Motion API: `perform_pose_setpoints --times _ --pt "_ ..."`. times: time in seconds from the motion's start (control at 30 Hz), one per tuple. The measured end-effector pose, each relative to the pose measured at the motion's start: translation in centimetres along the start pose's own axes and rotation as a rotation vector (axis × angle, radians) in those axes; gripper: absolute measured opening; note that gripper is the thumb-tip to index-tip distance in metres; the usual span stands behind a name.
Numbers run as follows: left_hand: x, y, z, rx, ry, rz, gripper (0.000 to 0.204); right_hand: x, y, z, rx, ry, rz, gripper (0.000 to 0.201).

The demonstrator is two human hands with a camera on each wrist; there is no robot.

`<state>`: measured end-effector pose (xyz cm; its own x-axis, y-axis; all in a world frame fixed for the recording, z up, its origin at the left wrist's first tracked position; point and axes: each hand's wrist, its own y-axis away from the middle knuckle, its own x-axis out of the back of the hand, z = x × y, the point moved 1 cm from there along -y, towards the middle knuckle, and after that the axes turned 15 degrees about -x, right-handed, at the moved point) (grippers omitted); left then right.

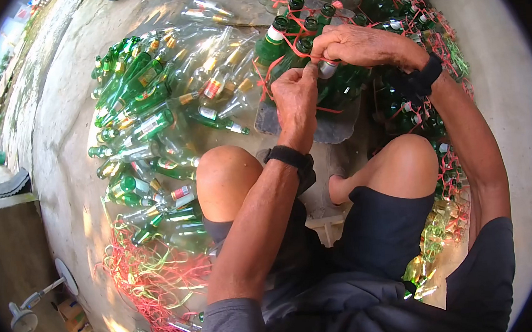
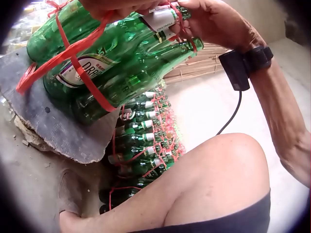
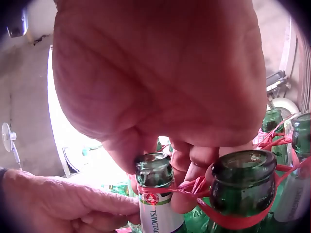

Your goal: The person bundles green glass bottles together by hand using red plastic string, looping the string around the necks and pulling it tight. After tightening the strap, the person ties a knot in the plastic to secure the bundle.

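Green glass bottles (image 1: pixel 271 46) stand bundled on a grey slab (image 1: pixel 339 131), with red plastic strap (image 2: pixel 80 46) wound round their bodies and necks. The left hand (image 1: pixel 296 94) pinches the strap beside the bottle necks, its fingers curled. Over the same necks arches the right hand (image 1: pixel 363 45), with its fingertips pinching the strap. In the right wrist view, strap (image 3: pixel 194 187) runs between a white-labelled bottle neck (image 3: pixel 154 194) and a wider bottle mouth (image 3: pixel 243 179); the right hand (image 3: pixel 160 73) covers the upper part and the left hand (image 3: pixel 73 201) touches the labelled neck from the left.
Loose green and clear bottles (image 1: pixel 148 122) lie on the floor at the left. A heap of red strap (image 1: pixel 155 270) is below them. More strapped bottles (image 2: pixel 141 138) stand along the right. The person's bare knees (image 1: pixel 229 175) flank the slab. A fan (image 1: pixel 25 320) stands far left.
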<state>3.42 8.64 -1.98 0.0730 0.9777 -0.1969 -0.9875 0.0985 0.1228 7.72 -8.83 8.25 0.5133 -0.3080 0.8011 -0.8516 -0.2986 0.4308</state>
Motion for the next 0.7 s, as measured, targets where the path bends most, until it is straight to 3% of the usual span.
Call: perform_pose_setpoints --times 0.2,0.37,0.53,0.6,0.7 --pt "0.0 0.1 -0.1 -0.013 -0.022 0.026 0.034 0.0 0.2 -0.2 -0.023 0.067 -0.025 0.028" --pt "0.0 0.2 0.4 -0.029 -0.064 -0.006 0.036 -0.5 1.1 -0.5 0.134 0.275 0.197 0.019" --pt "0.4 0.4 0.1 -0.072 -0.061 -0.116 0.039 -0.3 1.4 -1.0 0.209 0.395 0.27 0.015" --pt "0.6 0.5 0.4 -0.097 0.022 -0.106 0.03 -0.2 1.1 -0.9 0.226 0.439 0.294 0.014" --pt "0.8 1.2 1.3 -0.095 0.075 -0.137 0.028 0.1 1.1 -0.9 0.357 0.516 0.295 0.014"
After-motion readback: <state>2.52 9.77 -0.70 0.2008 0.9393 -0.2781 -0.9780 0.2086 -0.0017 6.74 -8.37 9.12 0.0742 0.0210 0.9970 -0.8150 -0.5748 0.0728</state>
